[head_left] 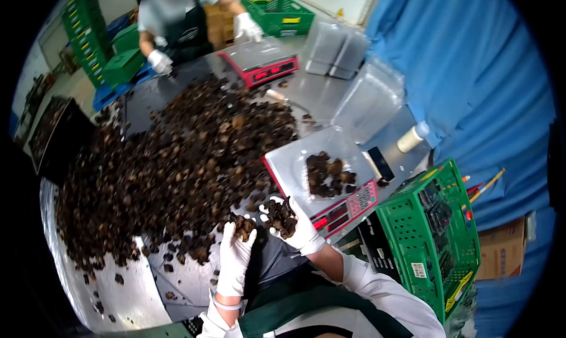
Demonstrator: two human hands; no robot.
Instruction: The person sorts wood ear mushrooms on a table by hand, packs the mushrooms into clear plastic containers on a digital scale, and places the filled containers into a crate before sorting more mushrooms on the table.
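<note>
My left hand [236, 256], in a white glove, is closed around a small clump of dark brown mushrooms [242, 227]. Just to its right, my right hand [303, 234], also gloved, cups another handful of mushrooms [282, 217]. Both hands are above the table's near edge, in front of a large spread pile of mushrooms [171, 155]. Beside my right hand stands a red-edged digital scale [283, 155] with a lit red display. On its plate, mushrooms [330, 176] lie in what looks like a clear plastic tray.
Across the table, a person in white gloves [249, 28] stands at a second scale [277, 72]. Clear plastic boxes [371, 99], a phone [381, 164] and a white bottle [413, 137] are at the right. A green crate [436, 243] stands beside me; a dark bin [59, 137] is far left.
</note>
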